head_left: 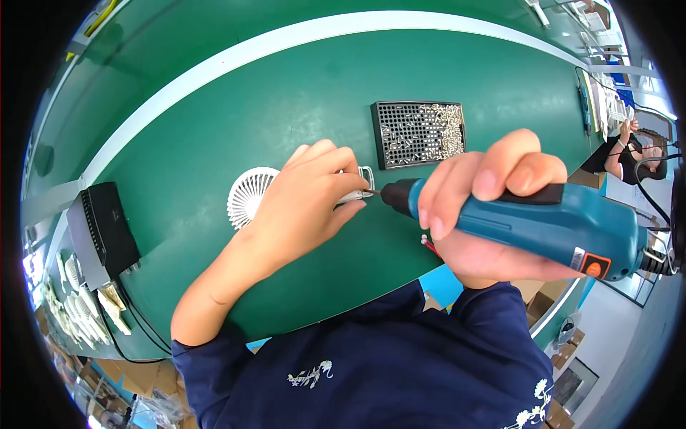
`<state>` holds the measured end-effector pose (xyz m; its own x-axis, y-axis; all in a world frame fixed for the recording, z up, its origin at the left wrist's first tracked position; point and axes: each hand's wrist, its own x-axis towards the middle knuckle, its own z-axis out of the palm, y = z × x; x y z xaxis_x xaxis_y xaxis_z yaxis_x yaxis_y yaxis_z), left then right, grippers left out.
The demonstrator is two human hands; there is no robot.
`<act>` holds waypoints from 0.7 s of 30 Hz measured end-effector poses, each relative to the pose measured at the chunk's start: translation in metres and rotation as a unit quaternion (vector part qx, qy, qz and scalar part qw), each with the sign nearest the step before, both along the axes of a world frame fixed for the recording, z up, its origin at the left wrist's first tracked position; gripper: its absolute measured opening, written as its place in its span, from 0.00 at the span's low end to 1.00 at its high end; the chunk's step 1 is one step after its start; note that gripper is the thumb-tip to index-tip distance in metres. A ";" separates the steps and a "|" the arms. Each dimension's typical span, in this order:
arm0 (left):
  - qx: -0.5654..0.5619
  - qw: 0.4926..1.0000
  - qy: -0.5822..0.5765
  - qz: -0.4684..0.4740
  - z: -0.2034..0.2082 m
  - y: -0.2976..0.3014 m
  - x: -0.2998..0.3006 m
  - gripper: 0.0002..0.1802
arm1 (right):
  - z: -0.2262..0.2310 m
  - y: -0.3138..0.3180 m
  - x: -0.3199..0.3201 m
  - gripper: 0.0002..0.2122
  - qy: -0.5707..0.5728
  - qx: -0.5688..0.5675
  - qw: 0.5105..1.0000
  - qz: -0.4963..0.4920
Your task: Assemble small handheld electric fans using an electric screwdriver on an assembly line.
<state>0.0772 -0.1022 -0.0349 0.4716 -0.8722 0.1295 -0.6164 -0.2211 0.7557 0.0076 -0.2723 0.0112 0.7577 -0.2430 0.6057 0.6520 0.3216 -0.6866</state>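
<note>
My left hand (307, 189) is closed over the handle of a small white handheld fan (248, 194), which lies on the green bench. Its round slatted head shows to the left of the hand, and the handle's end loop sticks out to the right. In my right hand (493, 193) is a blue electric screwdriver (550, 225), held level with fingers wrapped around its body. The thin bit points left and reaches the handle's end beside my left fingertips. Whether a screw sits at the tip is too small to tell.
Behind the hands stands a black tray (419, 134) of small screws. A dark box (112, 227) with cables is at the left edge, near several white fan parts (80, 314). Red wires (430, 245) lie under my right hand. Another person (638, 154) sits at the far right.
</note>
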 end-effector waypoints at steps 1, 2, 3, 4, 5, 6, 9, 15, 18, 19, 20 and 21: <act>-0.002 1.000 -0.001 0.002 0.000 0.000 0.000 0.09 | 0.001 0.002 0.000 0.36 0.011 -0.009 1.000 -0.011; 0.008 1.000 -0.001 -0.005 0.000 0.000 0.000 0.09 | 0.001 0.002 0.001 0.37 0.011 -0.012 1.000 0.002; 0.018 1.000 0.001 -0.012 0.000 0.000 -0.001 0.09 | 0.001 0.005 0.001 0.37 0.010 -0.013 1.000 0.004; 0.017 1.000 0.000 -0.011 -0.001 0.000 -0.001 0.09 | -0.001 0.009 0.001 0.41 0.002 -0.003 1.000 -0.008; 0.012 1.000 -0.003 -0.013 -0.001 -0.001 -0.001 0.08 | -0.003 0.013 0.002 0.44 -0.006 0.007 1.000 -0.021; 0.007 1.000 -0.006 -0.015 -0.001 -0.001 -0.001 0.08 | -0.003 0.015 0.003 0.45 -0.014 0.016 1.000 -0.017; 0.005 1.000 -0.013 -0.022 -0.003 0.000 -0.001 0.07 | 0.002 0.015 -0.003 0.39 0.052 -0.025 0.998 -0.011; 0.015 0.999 -0.034 -0.021 -0.002 -0.001 -0.001 0.06 | 0.005 0.013 -0.003 0.39 0.089 -0.040 0.995 -0.017; 0.017 0.999 -0.042 -0.011 -0.003 0.000 -0.002 0.05 | -0.005 0.012 0.001 0.38 0.037 -0.093 0.995 -0.009; 0.016 0.999 -0.042 -0.012 -0.004 0.000 -0.002 0.05 | -0.005 0.012 0.000 0.38 0.037 -0.094 0.995 -0.009; 0.015 0.999 -0.046 -0.008 -0.004 -0.001 -0.002 0.05 | -0.005 0.011 0.000 0.38 0.038 -0.095 0.995 -0.008; 0.013 0.999 -0.049 -0.004 -0.005 -0.001 -0.003 0.05 | -0.005 0.011 -0.001 0.38 0.039 -0.096 0.995 -0.007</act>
